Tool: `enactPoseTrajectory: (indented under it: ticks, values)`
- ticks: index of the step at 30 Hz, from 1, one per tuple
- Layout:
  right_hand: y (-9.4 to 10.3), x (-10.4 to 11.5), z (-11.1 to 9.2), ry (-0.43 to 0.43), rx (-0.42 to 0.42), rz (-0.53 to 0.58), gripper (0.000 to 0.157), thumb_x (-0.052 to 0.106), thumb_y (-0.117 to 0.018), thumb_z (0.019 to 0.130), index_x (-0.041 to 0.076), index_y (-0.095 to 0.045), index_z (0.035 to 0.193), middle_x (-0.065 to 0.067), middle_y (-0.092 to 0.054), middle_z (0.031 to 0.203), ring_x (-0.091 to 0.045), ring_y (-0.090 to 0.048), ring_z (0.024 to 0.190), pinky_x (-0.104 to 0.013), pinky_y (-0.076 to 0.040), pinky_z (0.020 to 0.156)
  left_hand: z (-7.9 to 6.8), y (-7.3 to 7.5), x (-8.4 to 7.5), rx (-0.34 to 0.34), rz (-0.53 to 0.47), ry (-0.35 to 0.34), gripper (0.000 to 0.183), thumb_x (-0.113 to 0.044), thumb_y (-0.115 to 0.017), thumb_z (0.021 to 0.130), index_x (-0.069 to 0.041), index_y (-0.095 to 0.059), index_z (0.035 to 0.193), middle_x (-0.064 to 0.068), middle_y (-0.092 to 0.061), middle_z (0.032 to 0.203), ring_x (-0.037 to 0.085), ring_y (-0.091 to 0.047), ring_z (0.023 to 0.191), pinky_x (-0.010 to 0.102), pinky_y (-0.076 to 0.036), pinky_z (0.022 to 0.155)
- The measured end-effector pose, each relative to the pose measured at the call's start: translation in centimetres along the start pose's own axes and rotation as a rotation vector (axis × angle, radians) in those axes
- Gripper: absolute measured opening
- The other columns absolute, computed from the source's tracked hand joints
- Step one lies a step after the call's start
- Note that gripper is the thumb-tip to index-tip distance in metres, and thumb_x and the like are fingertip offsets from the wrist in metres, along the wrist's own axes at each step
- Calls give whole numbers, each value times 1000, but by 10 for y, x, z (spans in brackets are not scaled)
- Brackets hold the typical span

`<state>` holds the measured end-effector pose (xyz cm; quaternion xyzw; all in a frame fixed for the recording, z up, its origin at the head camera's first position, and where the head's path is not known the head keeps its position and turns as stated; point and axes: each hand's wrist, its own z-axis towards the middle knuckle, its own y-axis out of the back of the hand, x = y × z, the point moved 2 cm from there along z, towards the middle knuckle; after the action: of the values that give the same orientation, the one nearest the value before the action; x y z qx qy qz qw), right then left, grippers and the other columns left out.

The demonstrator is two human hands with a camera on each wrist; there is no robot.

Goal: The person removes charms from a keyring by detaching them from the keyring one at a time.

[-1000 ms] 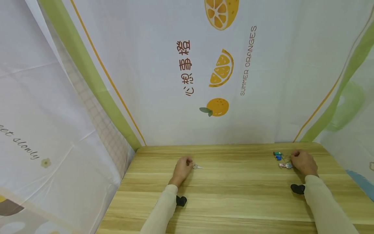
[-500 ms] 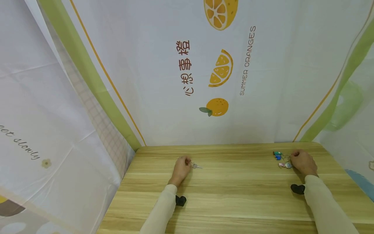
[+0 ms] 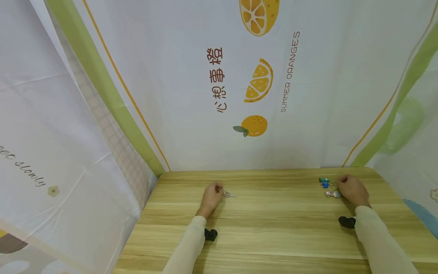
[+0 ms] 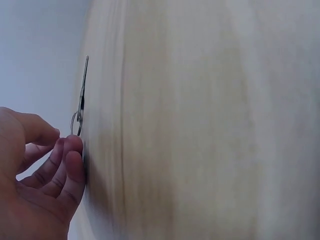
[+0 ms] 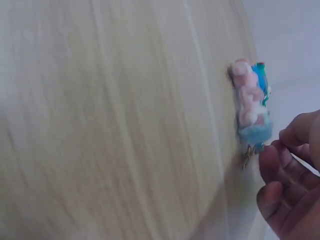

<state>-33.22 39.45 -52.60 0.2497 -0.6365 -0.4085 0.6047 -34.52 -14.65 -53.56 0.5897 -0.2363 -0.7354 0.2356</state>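
Note:
On the left of the table, a small silver key (image 3: 228, 194) lies with its blade pointing right. My left hand (image 3: 212, 194) pinches at the key's ring (image 4: 74, 123), which disappears behind the fingertips in the left wrist view. Far to the right lies a keychain with small figurines: a green-and-blue one (image 3: 324, 183) and a pink-and-light-blue one (image 3: 332, 194). Beside it, my right hand (image 3: 353, 189) pinches at the metal ring (image 3: 333, 185) joining them. The right wrist view has the pink figurine (image 5: 250, 95) close up, just beyond the fingertips.
The wood-grain table (image 3: 273, 228) ends at a white curtain (image 3: 191, 144) printed with oranges at the back. More white cloth (image 3: 85, 182) hangs along the left side. A black camera mount (image 3: 211, 234) sits on the left wrist, another (image 3: 347, 222) on the right.
The left hand has drawn slightly left, the key shifting with it and its blade turning a little. The right hand and the keychain are almost where they were, a touch further left.

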Motion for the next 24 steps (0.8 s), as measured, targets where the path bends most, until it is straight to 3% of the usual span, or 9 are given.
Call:
enactPoseTrajectory:
  ticks: [7, 13, 17, 23, 24]
  values:
    - [-1, 18, 4, 87, -99, -11, 36, 26, -49, 105, -4, -64, 117, -27, -71, 104, -35, -67, 84, -34, -44, 58, 1, 4, 0, -33, -22, 31, 15, -10, -62, 105, 0, -71, 110, 12, -72, 99, 19, -65, 85, 33, -54, 72]
    - [-3, 33, 6, 141, -144, -11, 34, 24, -50, 104, -4, -67, 115, -26, -72, 105, -33, -67, 82, -32, -45, 59, 2, 11, 0, -29, -7, 43, 16, -15, -65, 106, -3, -73, 111, 10, -73, 99, 17, -63, 81, 31, -52, 69]
    - [-6, 46, 7, 214, -163, -5, 36, 24, -52, 108, -5, -71, 116, -27, -74, 109, -37, -70, 86, -37, -51, 62, 3, 18, -1, -24, -2, 12, 20, -17, -65, 107, -2, -75, 114, 11, -73, 98, 17, -62, 79, 31, -50, 67]
    - [-11, 65, 4, 295, -127, -35, 42, 27, -49, 113, -7, -70, 128, -30, -74, 121, -46, -72, 96, -56, -58, 74, 3, 28, -2, -22, 1, -32, 22, -17, -64, 108, -2, -77, 118, 15, -76, 100, 16, -65, 82, 30, -52, 67]
    - [-12, 68, 3, 308, -124, -39, 43, 27, -48, 114, -7, -69, 129, -29, -74, 121, -44, -73, 92, -56, -58, 74, 2, 30, -3, -23, 8, -39, 22, -17, -63, 108, -3, -77, 118, 15, -77, 101, 17, -66, 84, 31, -54, 69]
